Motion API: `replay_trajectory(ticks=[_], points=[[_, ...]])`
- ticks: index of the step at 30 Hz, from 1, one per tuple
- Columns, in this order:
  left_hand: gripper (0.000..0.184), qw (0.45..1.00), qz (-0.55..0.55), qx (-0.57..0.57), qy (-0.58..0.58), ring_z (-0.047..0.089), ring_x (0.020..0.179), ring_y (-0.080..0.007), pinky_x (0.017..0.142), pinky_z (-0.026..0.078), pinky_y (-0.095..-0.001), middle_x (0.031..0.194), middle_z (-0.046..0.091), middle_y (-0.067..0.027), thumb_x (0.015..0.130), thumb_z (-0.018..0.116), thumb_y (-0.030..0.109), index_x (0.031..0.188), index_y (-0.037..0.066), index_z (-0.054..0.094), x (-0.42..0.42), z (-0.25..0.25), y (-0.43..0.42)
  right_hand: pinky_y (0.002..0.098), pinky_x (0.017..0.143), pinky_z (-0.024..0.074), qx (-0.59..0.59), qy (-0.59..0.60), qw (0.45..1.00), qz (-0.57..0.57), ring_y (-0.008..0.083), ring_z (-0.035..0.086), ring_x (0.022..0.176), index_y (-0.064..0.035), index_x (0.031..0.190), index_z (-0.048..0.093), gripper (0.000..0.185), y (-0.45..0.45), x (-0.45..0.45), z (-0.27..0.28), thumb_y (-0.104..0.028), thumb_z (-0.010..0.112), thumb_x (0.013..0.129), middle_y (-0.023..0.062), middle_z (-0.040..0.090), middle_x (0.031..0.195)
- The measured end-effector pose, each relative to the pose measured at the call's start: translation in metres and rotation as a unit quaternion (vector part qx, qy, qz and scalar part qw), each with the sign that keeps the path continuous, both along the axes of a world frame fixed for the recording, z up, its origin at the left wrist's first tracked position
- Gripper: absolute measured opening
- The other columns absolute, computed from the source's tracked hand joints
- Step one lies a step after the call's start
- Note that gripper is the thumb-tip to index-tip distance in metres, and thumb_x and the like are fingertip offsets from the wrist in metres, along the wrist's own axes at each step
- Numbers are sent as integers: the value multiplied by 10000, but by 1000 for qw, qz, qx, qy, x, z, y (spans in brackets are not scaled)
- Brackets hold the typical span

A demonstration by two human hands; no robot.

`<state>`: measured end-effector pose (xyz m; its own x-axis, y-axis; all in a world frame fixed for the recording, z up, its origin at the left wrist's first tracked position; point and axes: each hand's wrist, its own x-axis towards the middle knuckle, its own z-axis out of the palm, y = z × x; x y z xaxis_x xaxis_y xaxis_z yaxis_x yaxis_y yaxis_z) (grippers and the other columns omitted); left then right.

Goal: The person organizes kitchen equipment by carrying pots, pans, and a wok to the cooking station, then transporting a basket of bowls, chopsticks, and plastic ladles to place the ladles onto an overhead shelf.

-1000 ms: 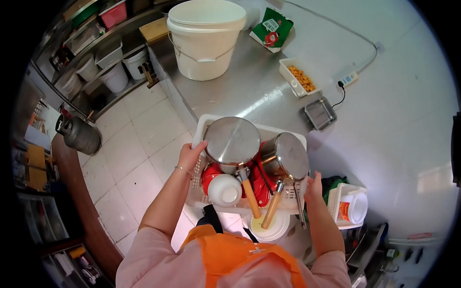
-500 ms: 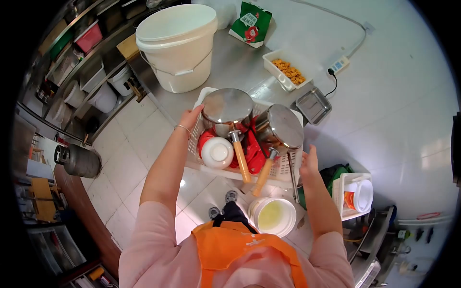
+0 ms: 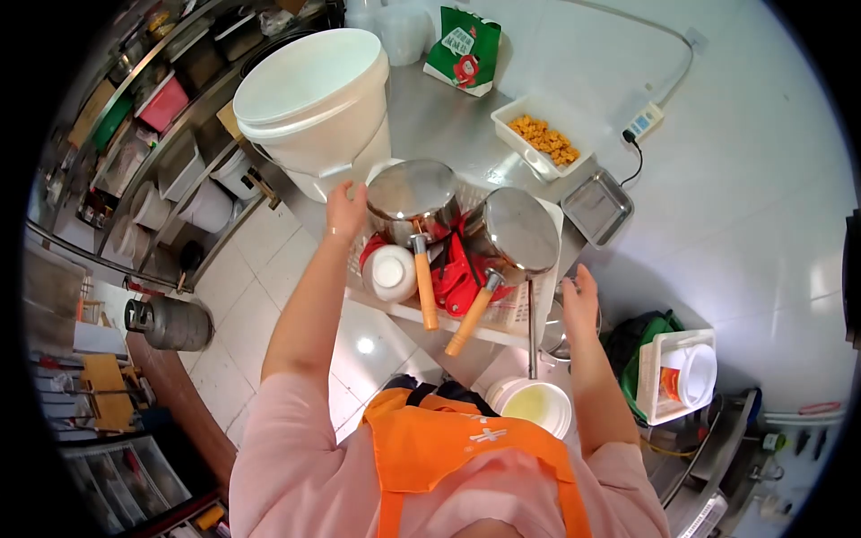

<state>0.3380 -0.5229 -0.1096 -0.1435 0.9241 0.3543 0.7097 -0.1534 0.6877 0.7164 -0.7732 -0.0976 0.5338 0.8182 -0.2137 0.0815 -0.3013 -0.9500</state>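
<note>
My left hand [image 3: 345, 211] is at the left rim of a white perforated plastic basket [image 3: 517, 323], fingers raised and apart; whether it touches the rim is unclear. Off the basket's right side, my right hand [image 3: 581, 305] is open with slightly curled fingers, holding nothing. In the basket lie two steel saucepans with wooden handles: the left saucepan [image 3: 413, 188] and the right saucepan [image 3: 516, 229], their handles towards me. Under and between them are red items [image 3: 460, 280] and a white rounded container [image 3: 393, 272]. A thin metal rod [image 3: 532, 332] sticks out at the front right.
A steel table [image 3: 413, 108] carries a big white bucket [image 3: 314, 99], a green bag [image 3: 464, 51], a tub of orange-brown pieces [image 3: 511, 117] and a steel tray [image 3: 598, 208]. A pail [image 3: 556, 408] stands below, a gas cylinder [image 3: 170, 323] to the left.
My left hand has lifted its fingers at the basket's left rim. The basket appears slightly further left and tilted differently; a round metal item now shows by my right hand.
</note>
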Motion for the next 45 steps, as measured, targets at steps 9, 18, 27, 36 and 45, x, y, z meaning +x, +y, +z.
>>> replay_trajectory(ticks=[9,18,27,36,45], points=[[370,857,-364,-342,-128,575,821,-139,699,481,-272,1020,557,-83,863,561,152,1163,-13,419,18,48,-149,348,719,487,-162,-146,955,201,283,624,858,20,1240,374,618,1,-130,32,-323,631,795,170,606,983],[403,667,-335,-509,-429,532,1006,-177,848,461,-291,1074,530,-96,879,503,140,1238,6,379,68,43,-157,389,725,490,-14,-105,994,32,306,621,841,11,1269,318,670,-2,-142,-37,-251,652,749,197,592,960],[233,734,-289,-446,-423,465,541,-118,462,398,-274,727,479,-39,887,547,242,905,27,460,66,36,-137,256,395,371,-11,3,997,-82,107,481,505,-15,1134,476,385,20,-162,-6,-55,508,753,50,507,730],[230,750,-350,-385,-407,436,550,-91,468,382,-252,694,472,-14,898,530,239,875,19,467,55,28,-128,256,477,404,51,-13,996,-78,112,491,569,28,1080,469,357,15,-156,-11,-56,539,740,62,519,771],[206,755,-348,-363,-421,459,589,-90,507,431,-237,745,470,-9,898,534,225,946,35,470,30,13,-127,247,602,435,59,-66,992,-84,106,518,688,34,1153,453,427,11,-148,-5,-49,536,743,70,542,865]])
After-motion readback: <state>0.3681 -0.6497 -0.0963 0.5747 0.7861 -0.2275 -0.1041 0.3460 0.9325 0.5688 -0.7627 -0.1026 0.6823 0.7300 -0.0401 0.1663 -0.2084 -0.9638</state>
